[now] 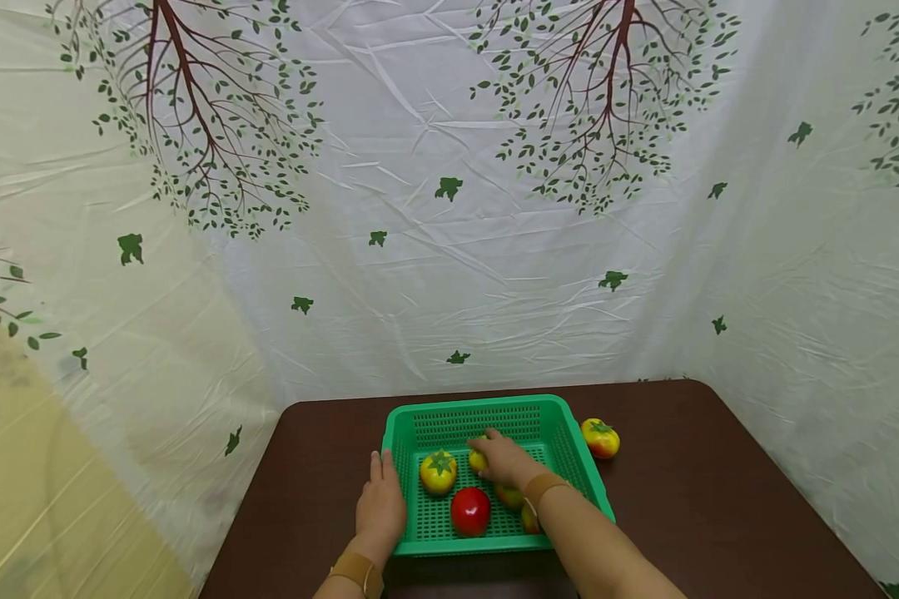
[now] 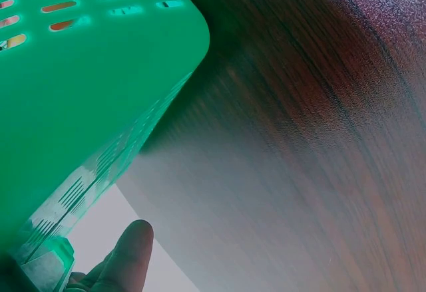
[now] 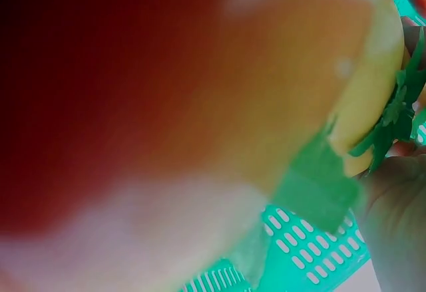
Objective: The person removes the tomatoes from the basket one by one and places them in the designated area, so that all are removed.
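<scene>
A green plastic basket [image 1: 479, 547] with slotted walls stands on the dark table. My left hand [image 1: 381, 503] rests along its left wall, fingers straight; in the left wrist view one finger [image 2: 130, 259] shows beside the basket wall. Inside the basket, my right hand [image 1: 508, 460] grips a yellow tomato [image 1: 477, 461] between thumb and fingers, partly hidden by the hand. Around it lie a yellow tomato with a green leafy top [image 1: 438, 472], a red tomato [image 1: 470, 511] and others partly under the right wrist. A blurred red-and-yellow tomato [image 3: 200, 106] fills much of the right wrist view.
Outside the basket, close to its right wall, a yellow-and-red tomato [image 1: 601, 438] sits on the brown table [image 1: 689, 482]. A white curtain [image 1: 434, 274] printed with trees and leaves hangs behind the table and on both sides.
</scene>
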### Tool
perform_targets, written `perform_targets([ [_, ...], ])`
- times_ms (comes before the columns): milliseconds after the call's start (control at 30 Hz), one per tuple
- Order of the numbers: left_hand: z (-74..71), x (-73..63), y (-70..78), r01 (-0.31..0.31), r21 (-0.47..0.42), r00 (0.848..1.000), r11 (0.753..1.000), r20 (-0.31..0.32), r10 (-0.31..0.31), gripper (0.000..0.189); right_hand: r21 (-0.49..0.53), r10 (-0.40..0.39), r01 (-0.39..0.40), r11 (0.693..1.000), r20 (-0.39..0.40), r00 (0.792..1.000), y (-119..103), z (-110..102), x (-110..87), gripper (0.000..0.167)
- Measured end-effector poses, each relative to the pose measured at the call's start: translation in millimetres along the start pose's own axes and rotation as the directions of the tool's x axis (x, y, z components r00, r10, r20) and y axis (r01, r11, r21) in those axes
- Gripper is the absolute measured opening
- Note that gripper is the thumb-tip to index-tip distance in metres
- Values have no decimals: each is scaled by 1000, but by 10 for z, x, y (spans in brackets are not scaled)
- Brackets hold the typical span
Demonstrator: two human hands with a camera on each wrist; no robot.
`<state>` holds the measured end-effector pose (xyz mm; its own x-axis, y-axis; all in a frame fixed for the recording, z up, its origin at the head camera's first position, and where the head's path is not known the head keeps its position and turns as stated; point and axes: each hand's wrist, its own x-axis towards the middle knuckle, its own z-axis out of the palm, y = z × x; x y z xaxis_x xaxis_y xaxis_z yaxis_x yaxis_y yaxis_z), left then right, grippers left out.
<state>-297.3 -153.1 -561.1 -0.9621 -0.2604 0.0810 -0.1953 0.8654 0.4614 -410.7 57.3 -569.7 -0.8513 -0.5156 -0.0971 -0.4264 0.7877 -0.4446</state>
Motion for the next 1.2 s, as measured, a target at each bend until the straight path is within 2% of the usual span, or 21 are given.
perform_targets([
  [267, -6, -28, -32, -12, -2, 1000, 1000, 2, 12, 55, 18, 6, -6, 1000, -18, 1000, -41, 9, -58, 46],
  [433, -19, -58, -53, -17, 1, 1000, 1000, 4, 17, 57, -19, 5, -5, 1000, -46, 999, -44, 9, -72, 44],
  [667, -30, -84, -81, -28, 10, 1000, 1000, 7, 28, 58, -28, 61, -65, 997, -116, 991, -61, 16, -112, 54],
  [1033, -66, -124, -105, -45, 8, 999, 999, 5, 45, 60, -8, 101, -102, 995, -118, 988, -139, -10, -218, 37],
  [1200, -72, -149, -120, -47, 8, 999, 999, 7, 47, 59, 2, 121, -122, 993, -114, 986, -143, 2, -246, 38],
])
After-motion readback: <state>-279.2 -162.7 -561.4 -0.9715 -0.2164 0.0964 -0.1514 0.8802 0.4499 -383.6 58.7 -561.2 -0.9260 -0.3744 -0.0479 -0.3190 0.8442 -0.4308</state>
